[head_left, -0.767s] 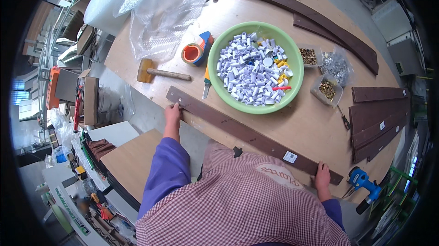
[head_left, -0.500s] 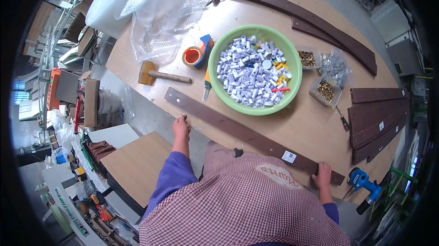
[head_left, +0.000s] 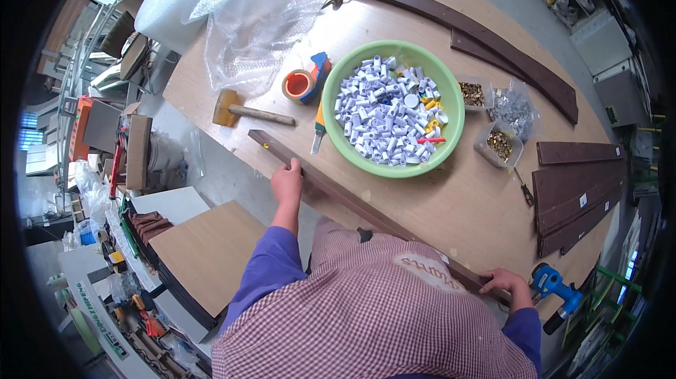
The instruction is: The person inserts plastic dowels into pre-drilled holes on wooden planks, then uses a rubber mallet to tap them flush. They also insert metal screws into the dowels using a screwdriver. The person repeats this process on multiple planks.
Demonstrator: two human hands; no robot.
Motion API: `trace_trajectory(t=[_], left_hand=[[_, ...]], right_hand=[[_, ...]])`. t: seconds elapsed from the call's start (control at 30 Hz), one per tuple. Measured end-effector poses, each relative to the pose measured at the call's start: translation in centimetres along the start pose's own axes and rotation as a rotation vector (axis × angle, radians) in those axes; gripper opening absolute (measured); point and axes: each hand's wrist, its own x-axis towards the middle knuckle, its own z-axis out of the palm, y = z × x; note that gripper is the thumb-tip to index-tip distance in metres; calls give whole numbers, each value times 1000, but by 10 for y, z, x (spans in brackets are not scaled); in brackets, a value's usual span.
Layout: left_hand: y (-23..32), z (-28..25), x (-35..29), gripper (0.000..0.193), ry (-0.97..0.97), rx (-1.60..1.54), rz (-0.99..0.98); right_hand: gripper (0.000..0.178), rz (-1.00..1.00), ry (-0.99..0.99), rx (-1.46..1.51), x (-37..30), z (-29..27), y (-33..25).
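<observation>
Along the near edge of the worktop (head_left: 458, 199): one long brown board (head_left: 345, 198), tilted along its length, yellow spot near the left end. Left hand (head_left: 286, 183): closed on the board, a little inward of that end. Right hand (head_left: 503, 281): gripping the board near its right end, some fingers hidden. Handling note, by judgement: both hands best tip together, so that the length does not twist; the lower edge is best borne by the wood, though whether it bears there cannot be told. Surface, left to right: bubble wrap roll (head_left: 184, 2); loose bubble wrap (head_left: 243, 55), crumpled; mallet (head_left: 225, 109), lying flat, head leftward; orange tape (head_left: 298, 84); utility knife (head_left: 318, 127), blade toward the board, probably better laid farther off; green basin (head_left: 394, 170), heaped with small white plastic pieces (head_left: 380, 115), some yellow; two clear tubs of brass-coloured fittings, (head_left: 473, 95) and (head_left: 501, 146), beside a clear bag of grey pieces (head_left: 512, 113); screwdriver (head_left: 527, 192); further brown boards (head_left: 581, 185), fanned; blue power tool (head_left: 556, 286), near right corner. Room, left to right: orange case (head_left: 79, 130); cardboard box (head_left: 139, 152); tan panel (head_left: 204, 256); grey floor (head_left: 229, 175); green metal frame (head_left: 620, 275).
</observation>
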Motion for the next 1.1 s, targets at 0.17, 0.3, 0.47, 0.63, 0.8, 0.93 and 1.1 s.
trace_trajectory(t=[0.17, 0.3, 0.47, 0.63, 0.8, 0.93, 1.1], left_hand=[[-1, 2, 12, 47, -3, 75, -15], [-28, 8, 24, 45, -27, -86, -58], [-12, -6, 15, 37, -93, -742, -210], [76, -25, 8, 40, -238, -1099, 62], [120, 14, -27, 44, -546, -789, 336], [118, 47, -65, 41, -676, -697, 300], [115, 62, -80, 40, -700, -540, 422]], right_hand=[[80, -16, -5, 78, 21, 8, 18], [77, -102, 169, 7, 16, 14, 8], [66, -299, 757, -501, -3, 16, -25], [63, -378, 912, -414, -21, 22, -75], [70, -411, 1066, -231, -9, 38, -133], [72, -277, 1187, -171, -12, 14, -143], [75, -112, 1278, -283, -39, -70, -135]])
